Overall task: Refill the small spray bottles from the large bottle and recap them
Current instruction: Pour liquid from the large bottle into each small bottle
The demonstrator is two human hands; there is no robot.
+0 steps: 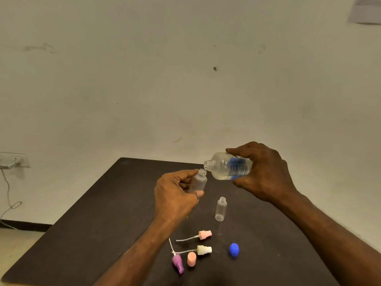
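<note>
Nearest the viewer, at about six o'clock on the dark tabletop, lie the loose closures: a purple spray head, a pink cap, a cream spray head, a pink spray head with its dip tube trailing toward nine o'clock, and at about five o'clock the blue cap that I take to be the large bottle's own. Nothing is recapped yet.

Further in, near the centre, a second small bottle stands upright and uncapped; it looks empty, though clear liquid would be hard to spot.

Beyond it, the left hand has its grip closed round the small bottle, held above the tabletop with its open mouth tilted toward one o'clock. The right hand wraps its grip round the large bottle, tipped nearly level, neck just above and beside the small bottle's mouth. No stream is visible.

So the filling looks to be at its start: both small bottles remain to fill, then the spray heads go back on.
</note>
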